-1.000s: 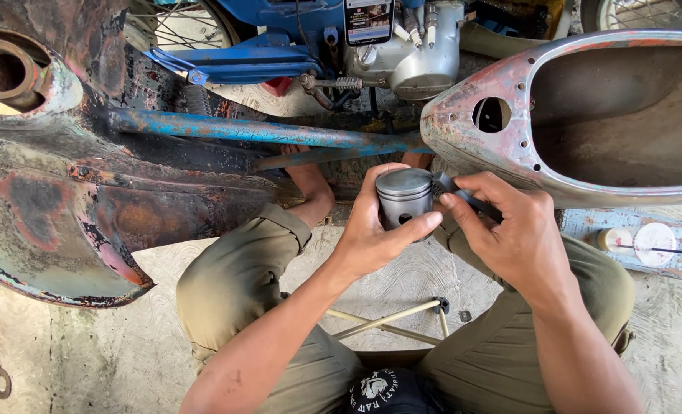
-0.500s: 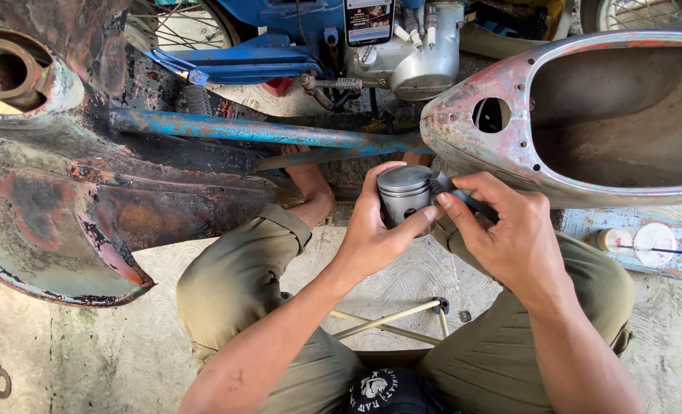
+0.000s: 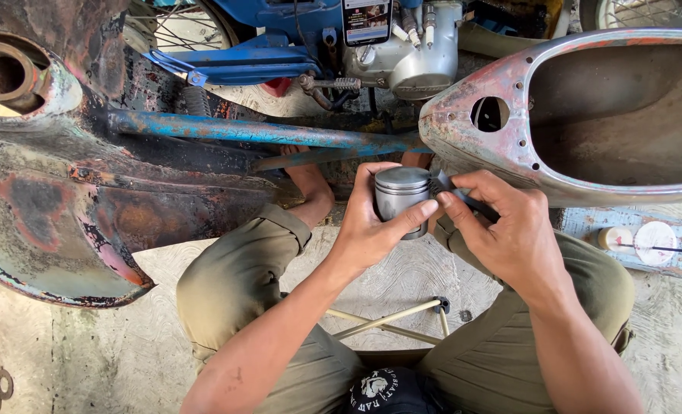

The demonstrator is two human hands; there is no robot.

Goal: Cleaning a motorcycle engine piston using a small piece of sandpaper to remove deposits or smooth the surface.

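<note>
Item: grey metal cylindrical piston (image 3: 401, 195), upright, above the knees.
Left hand (image 3: 372, 230): clamped around piston.
Right hand (image 3: 502, 234): pinching dark slim tool (image 3: 464, 201) against piston's side.
Backdrop: rusty scooter frame (image 3: 88, 192).

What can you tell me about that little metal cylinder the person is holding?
The metal cylinder is short, grey and dully shiny, with a flat round top and grooves ringing its upper edge. It stands upright above the knees, before the rusty frame. The left hand wraps around it; the right hand brings a dark tool to its side.
</note>
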